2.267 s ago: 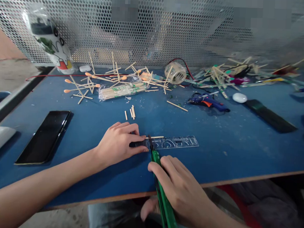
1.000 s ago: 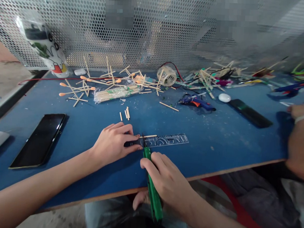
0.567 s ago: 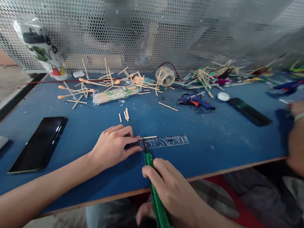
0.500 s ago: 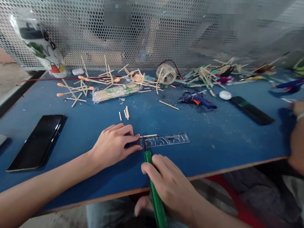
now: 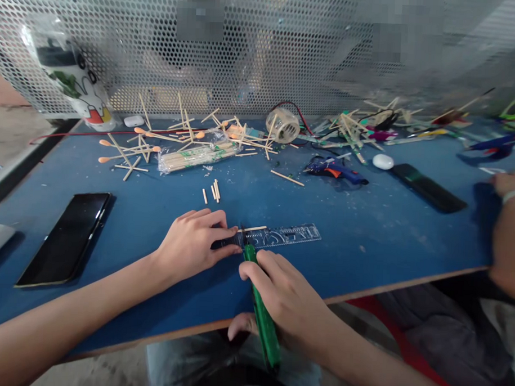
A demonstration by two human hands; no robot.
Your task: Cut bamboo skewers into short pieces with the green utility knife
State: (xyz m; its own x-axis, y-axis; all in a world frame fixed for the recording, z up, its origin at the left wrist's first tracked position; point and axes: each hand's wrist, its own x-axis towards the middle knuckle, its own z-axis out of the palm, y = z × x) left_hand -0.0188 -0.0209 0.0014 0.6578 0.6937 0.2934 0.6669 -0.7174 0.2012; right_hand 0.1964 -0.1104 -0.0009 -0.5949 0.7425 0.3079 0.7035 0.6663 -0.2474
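Note:
My left hand point(image 5: 194, 241) presses a clear ruler point(image 5: 298, 234) flat on the blue table, its fingertips pinching the ruler's left part. A thin wooden stick point(image 5: 256, 229) lies along the ruler's upper edge, its left end at my fingertips. My right hand point(image 5: 287, 298) is wrapped round a green-handled cutter point(image 5: 263, 323). The dark blade of the cutter crosses the stick and ruler just right of my left fingertips. Several short cut sticks point(image 5: 216, 190) lie above my left hand.
A black phone point(image 5: 65, 240) lies at left. Along the back are a bag of sticks point(image 5: 197, 158), stick frames, a plastic jar point(image 5: 282, 126) and a blue glue gun point(image 5: 338, 169). A black case point(image 5: 429, 188) and another person's hand point(image 5: 511, 182) are at right.
My right hand and the green cutter have moved slightly up, away from me, with the blade further across the stick. My left hand keeps its place on the ruler.

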